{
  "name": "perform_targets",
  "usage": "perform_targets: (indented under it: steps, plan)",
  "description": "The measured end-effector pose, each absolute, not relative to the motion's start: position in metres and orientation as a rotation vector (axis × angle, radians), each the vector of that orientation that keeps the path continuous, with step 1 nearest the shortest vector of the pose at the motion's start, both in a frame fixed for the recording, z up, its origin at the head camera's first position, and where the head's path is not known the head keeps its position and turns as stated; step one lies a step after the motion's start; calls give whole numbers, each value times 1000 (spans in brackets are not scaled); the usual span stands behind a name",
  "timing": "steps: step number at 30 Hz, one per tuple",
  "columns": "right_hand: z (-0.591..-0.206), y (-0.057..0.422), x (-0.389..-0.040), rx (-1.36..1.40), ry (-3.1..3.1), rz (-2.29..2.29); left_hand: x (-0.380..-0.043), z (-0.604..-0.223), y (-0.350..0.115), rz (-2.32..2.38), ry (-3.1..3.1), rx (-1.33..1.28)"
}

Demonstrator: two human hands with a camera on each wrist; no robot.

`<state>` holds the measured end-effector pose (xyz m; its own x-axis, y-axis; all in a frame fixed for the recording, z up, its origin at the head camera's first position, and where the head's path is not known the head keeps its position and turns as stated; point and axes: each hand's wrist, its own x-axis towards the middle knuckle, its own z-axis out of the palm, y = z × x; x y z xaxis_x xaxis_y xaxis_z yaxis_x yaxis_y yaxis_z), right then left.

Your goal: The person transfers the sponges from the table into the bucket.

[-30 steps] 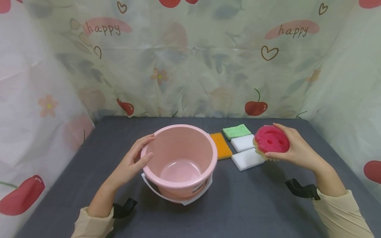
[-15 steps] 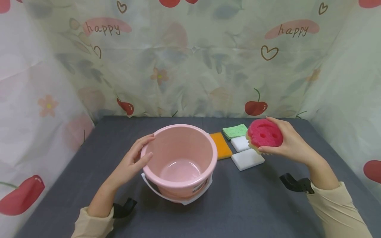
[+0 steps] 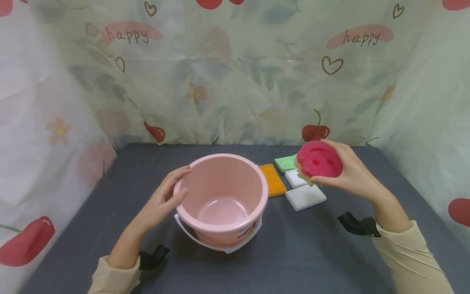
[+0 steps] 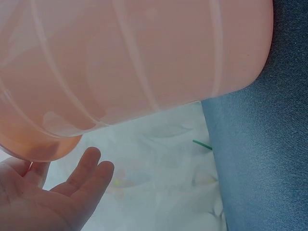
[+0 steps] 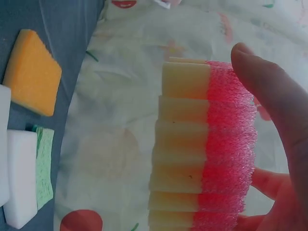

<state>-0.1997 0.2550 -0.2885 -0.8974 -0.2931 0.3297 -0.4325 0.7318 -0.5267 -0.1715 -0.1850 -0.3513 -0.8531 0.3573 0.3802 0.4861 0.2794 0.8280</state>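
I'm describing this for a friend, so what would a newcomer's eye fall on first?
Probably the pinkish-red smiley-face sponge, held up in the right hand over the right side of the table. Next, the pink bucket mid-table, the left hand on its rim. A smaller bright patch, the orange sponge lies just right of the bucket.

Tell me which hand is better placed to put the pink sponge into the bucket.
Probably the right hand: it holds the pink sponge, just to the right of the bucket. The left hand holds no sponge; it touches the bucket on the opposite side and could steady it.
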Motion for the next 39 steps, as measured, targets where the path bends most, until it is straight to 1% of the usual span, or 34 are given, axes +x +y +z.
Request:
perform_targets:
  steps: [26, 39]
  plan:
    - [-273, 217, -201, 690, -2620, 961, -172, -350, -185, -1638, -2424, -793]
    - [-269, 198, -202, 846, -2567, 962, -172, -350, -185, -1641, -2426, -795]
